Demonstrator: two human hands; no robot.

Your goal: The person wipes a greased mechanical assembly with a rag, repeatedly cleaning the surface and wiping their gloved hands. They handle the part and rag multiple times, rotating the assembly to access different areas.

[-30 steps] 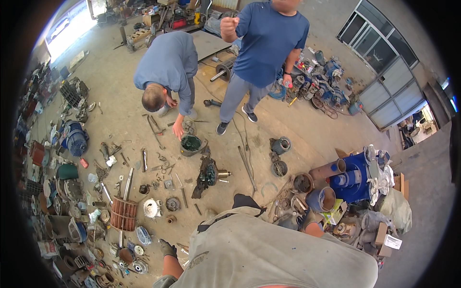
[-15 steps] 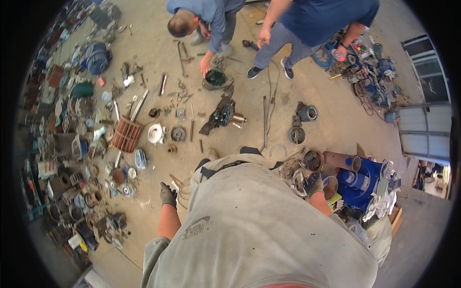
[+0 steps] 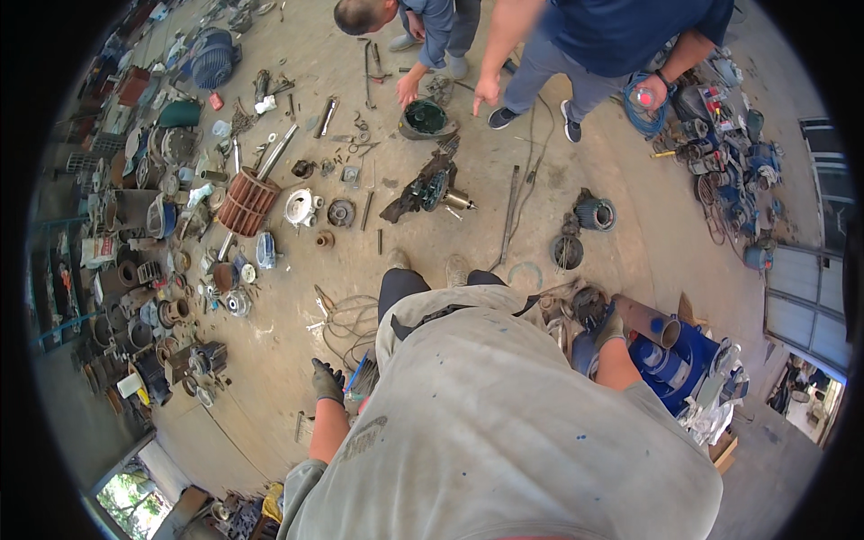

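My left hand point(image 3: 328, 382), in a dark work glove, hangs in the air at my left side with its fingers apart and nothing in them. Below and beyond it, a loop of cable point(image 3: 346, 319) lies on the floor. My right hand point(image 3: 612, 329), gloved too, is beside a brown metal pipe point(image 3: 646, 321) and a dark round motor part point(image 3: 589, 306). Its fingers are too dark and small to make out, and I cannot tell whether it touches either one. Next to the pipe lies a big blue motor housing point(image 3: 668, 364).
A dismantled motor with a shaft point(image 3: 430, 193) lies ahead, near a green-lined cover point(image 3: 425, 119) that a bent-over person reaches toward. Another person stands pointing down, holding a red-capped bottle point(image 3: 644, 96). A rusty rotor point(image 3: 246, 203) and many parts crowd the left; tools and hoses fill the right.
The view has shifted, and floor things appear moved. My right hand has moved up and rightward, closer to the pipe; my left is slightly lower. The standing person's arm now points down.
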